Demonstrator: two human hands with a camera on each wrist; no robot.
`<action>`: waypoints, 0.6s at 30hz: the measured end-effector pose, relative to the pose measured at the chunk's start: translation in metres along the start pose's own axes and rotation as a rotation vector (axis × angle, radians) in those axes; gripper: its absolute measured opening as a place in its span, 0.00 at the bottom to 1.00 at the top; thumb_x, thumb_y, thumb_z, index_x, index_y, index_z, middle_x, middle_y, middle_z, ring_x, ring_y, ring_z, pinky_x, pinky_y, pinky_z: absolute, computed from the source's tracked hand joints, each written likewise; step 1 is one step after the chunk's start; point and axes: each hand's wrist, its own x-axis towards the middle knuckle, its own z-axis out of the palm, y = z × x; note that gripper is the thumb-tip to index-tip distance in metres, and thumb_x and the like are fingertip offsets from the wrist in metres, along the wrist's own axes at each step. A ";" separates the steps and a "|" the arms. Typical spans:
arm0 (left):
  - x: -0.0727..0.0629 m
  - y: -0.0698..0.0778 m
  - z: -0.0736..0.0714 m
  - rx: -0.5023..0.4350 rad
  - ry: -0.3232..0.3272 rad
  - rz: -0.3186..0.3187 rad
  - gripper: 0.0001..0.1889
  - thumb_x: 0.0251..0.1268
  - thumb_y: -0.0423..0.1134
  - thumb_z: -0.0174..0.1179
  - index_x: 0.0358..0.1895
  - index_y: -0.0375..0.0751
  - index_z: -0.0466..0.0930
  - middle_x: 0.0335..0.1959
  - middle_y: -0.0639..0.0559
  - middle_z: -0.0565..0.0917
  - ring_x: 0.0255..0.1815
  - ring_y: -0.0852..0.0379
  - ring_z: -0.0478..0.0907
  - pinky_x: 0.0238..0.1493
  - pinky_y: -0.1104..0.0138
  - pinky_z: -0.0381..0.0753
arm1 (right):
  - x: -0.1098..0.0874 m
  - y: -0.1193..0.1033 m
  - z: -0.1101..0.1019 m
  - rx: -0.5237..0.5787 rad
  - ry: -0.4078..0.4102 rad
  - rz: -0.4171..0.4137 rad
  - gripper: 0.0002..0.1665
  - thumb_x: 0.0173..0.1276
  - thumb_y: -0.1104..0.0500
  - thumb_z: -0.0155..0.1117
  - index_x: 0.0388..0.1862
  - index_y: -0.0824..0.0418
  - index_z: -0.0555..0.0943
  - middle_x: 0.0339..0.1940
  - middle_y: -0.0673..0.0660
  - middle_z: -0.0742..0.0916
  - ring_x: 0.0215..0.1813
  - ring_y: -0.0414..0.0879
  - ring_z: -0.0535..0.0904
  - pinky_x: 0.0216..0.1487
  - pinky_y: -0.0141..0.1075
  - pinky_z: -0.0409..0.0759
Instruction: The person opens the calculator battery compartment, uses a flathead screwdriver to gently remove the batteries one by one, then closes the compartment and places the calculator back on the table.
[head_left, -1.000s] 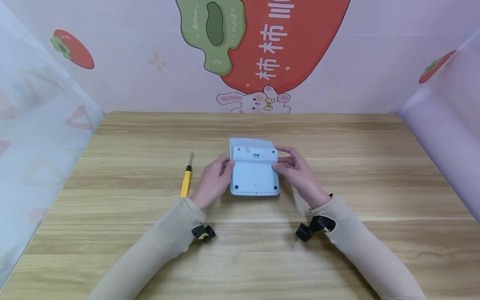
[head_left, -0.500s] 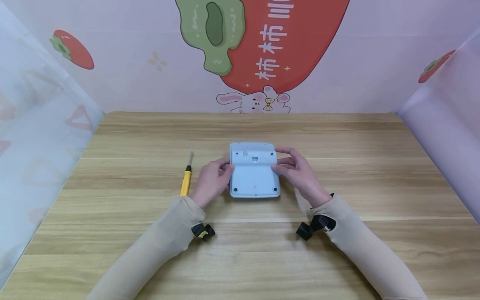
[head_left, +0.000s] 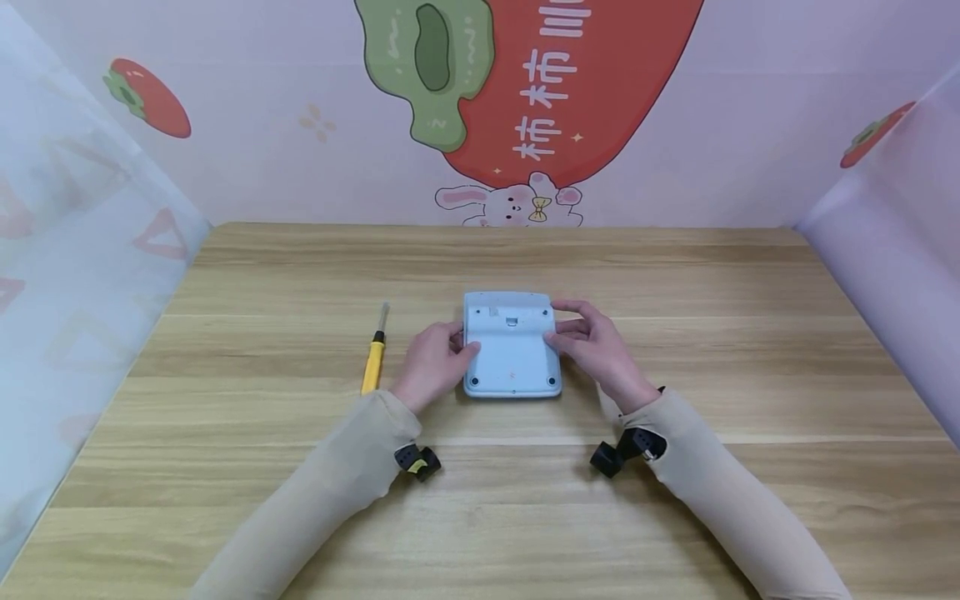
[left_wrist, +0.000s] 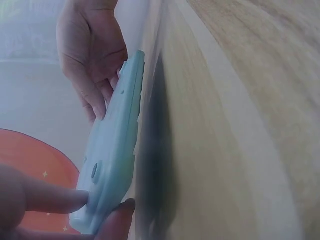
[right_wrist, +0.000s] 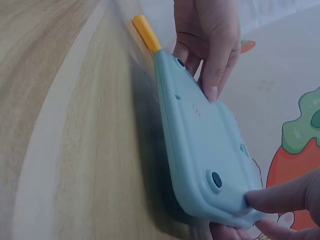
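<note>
A light blue calculator (head_left: pixel 512 354) is held back side up, showing its corner screw holes and a small latch. My left hand (head_left: pixel 435 362) grips its left edge, thumb on the back and fingers underneath. On the opposite edge my right hand (head_left: pixel 596 346) pinches it, with the index finger stretched along the upper corner. In the left wrist view, small key-like bumps line the underside of the calculator (left_wrist: pixel 112 135), which hangs just over the table above its shadow. The right wrist view shows a dark round foot on the calculator (right_wrist: pixel 200 145) near my right thumb.
A yellow-handled screwdriver (head_left: pixel 373 360) lies on the wooden table (head_left: pixel 510 517) left of the left hand, shaft pointing away. A printed backdrop (head_left: pixel 262 167) rises behind the table's far edge. Each wrist carries a small black camera.
The calculator has tipped, and its far edge has come down and nearer. My left thumb has slid further onto its back, and the left hand has shifted slightly right.
</note>
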 end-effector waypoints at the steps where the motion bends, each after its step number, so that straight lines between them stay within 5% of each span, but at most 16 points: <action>1: 0.000 0.000 0.000 0.002 0.000 -0.003 0.18 0.68 0.40 0.56 0.55 0.33 0.77 0.35 0.46 0.80 0.33 0.55 0.75 0.29 0.70 0.73 | 0.001 0.001 0.000 -0.008 0.001 0.001 0.32 0.69 0.62 0.59 0.71 0.59 0.63 0.60 0.67 0.77 0.61 0.57 0.76 0.61 0.46 0.74; 18: 0.003 -0.002 0.005 0.020 -0.031 0.008 0.17 0.68 0.39 0.56 0.53 0.32 0.77 0.34 0.46 0.79 0.31 0.55 0.73 0.28 0.70 0.71 | 0.005 0.007 -0.003 -0.030 -0.001 -0.006 0.31 0.69 0.62 0.60 0.70 0.60 0.64 0.59 0.67 0.78 0.60 0.57 0.77 0.58 0.45 0.76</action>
